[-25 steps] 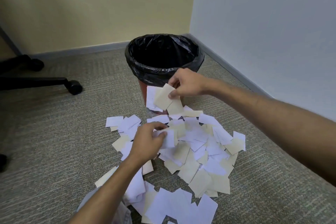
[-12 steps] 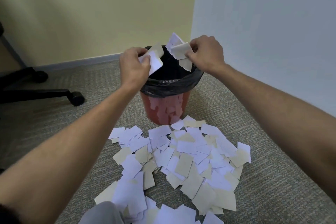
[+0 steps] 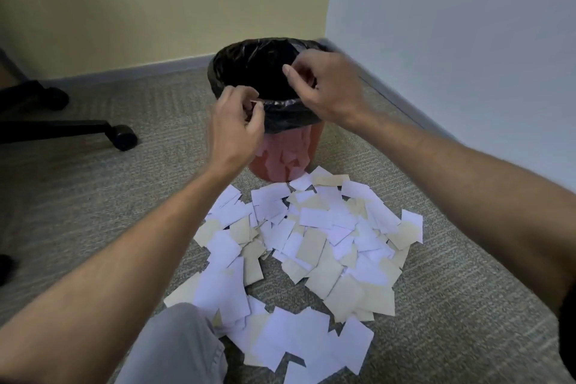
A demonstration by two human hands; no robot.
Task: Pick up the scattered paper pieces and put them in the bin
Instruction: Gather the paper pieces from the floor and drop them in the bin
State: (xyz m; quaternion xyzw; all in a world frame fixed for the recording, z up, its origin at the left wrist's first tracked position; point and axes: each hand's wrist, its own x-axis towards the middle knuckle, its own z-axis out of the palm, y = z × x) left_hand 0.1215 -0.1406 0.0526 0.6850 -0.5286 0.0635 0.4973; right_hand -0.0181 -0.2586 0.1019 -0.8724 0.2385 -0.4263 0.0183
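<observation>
A red bin (image 3: 290, 162) lined with a black bag (image 3: 227, 68) stands on the carpet in the room's corner. Both my hands hover at its near rim. My left hand (image 3: 237, 125) is just outside the rim, fingers loosely curled, holding nothing. My right hand (image 3: 327, 87) is over the opening, fingers also loosely bent and holding nothing. In front of the bin lies a pile of several white and beige paper pieces (image 3: 311, 243), spreading toward me.
A black office chair base with a caster (image 3: 121, 134) lies on the carpet at the left. My knee in grey trousers (image 3: 177, 349) is at the bottom, touching the pile. Walls close in behind and right of the bin.
Both hands carried paper pieces from the pile up to the bin. The pieces have left my fingers, and both hands have sunk slightly toward the near rim.
</observation>
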